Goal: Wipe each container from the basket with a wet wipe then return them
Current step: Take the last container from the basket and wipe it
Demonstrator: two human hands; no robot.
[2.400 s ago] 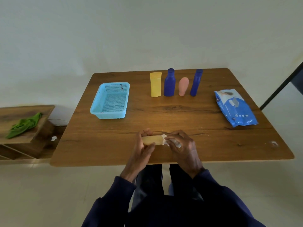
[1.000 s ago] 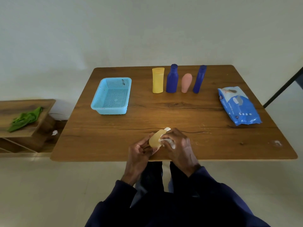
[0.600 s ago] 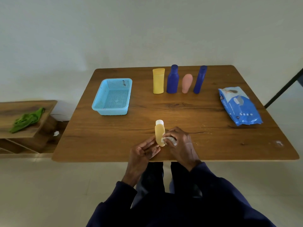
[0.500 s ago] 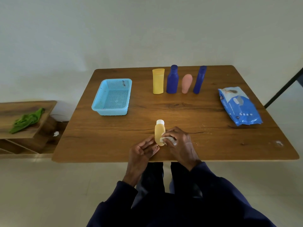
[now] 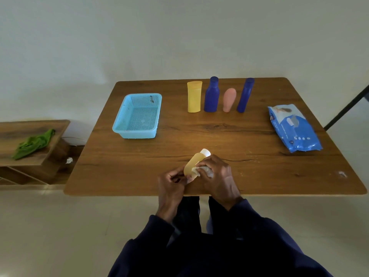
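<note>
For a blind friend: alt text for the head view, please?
Left hand holds a small tan bottle; right hand rubs it with a wet wipe. Behind on the table: four standing containers, an empty blue basket, a wipes pack.

Soft, even daylight — faint shadows, mild wide-angle bowing at the edges, slightly hazy focus.

Crumpled green cloth (image 5: 33, 144) on a low wooden shelf (image 5: 20, 130) (left of the table (image 5: 219, 136))

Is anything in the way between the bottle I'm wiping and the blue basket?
Nothing visible. Bare table lies between the bottle in the left hand and the basket; the row of containers stands right of it, off that path.
</note>
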